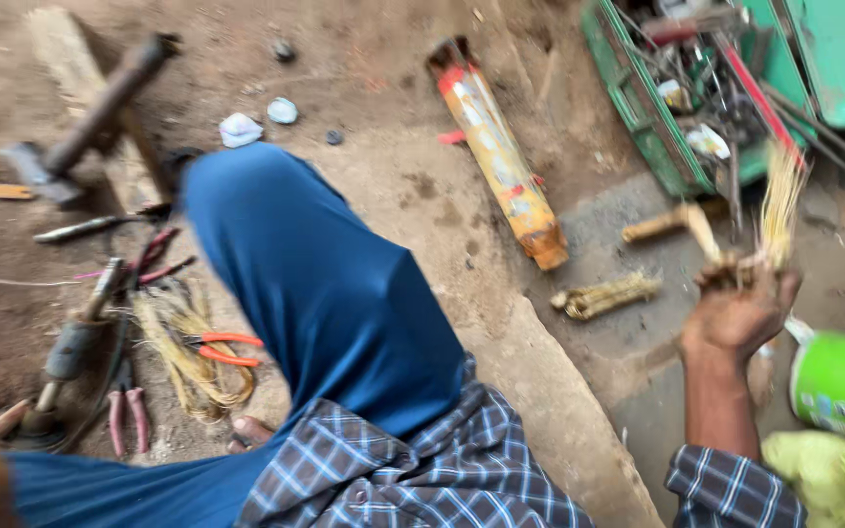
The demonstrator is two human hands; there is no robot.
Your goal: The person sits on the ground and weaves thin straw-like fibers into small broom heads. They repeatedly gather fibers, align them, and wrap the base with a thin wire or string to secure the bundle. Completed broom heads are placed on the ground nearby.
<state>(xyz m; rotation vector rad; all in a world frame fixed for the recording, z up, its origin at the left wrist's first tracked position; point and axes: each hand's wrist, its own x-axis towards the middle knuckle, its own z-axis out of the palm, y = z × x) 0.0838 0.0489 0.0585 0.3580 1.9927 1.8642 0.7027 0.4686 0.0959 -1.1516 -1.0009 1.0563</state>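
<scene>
Ground: bare dirt floor [413,196] w/ a concrete slab edge [559,391] running diag. at lower right; workshop clutter all round.
Right hand: raised at right [740,308], closed round the base of a bundle of straw-coloured strands [782,210]; strands fan upward, blurred by motion. A pale stick-like bit [704,233] also pokes up from the grip; can't tell what it is.
Left hand: not clearly in view; a dark blur at lower-left corner may be it, can't tell its state.
Body: blue-clad knee [315,284] fills centre, checked shirt [422,469] below; a toe [249,429] shows by the knee.
Near right hand: short wound bundle [603,295] lies on the ground just left of the hand; wooden handle [655,227] beyond it; green can [838,381] just right of the wrist, yellow cloth [833,474] under it.
Far side: yellow-orange cylinder [501,156] lying diag.; green toolbox [677,98] full of tools, top right.
Left side: hammer [80,127], loose fibre pile [188,352], orange pliers [222,349] on it, pink pliers [127,416] near.
Step (judged): looks like sorting or gathering strands into a bundle, hand mid-swing.
Next move needs (judged): steadying the bundle, ends kept even, 2nd hand to help hold it; grip must stay firm or strands will scatter.
</scene>
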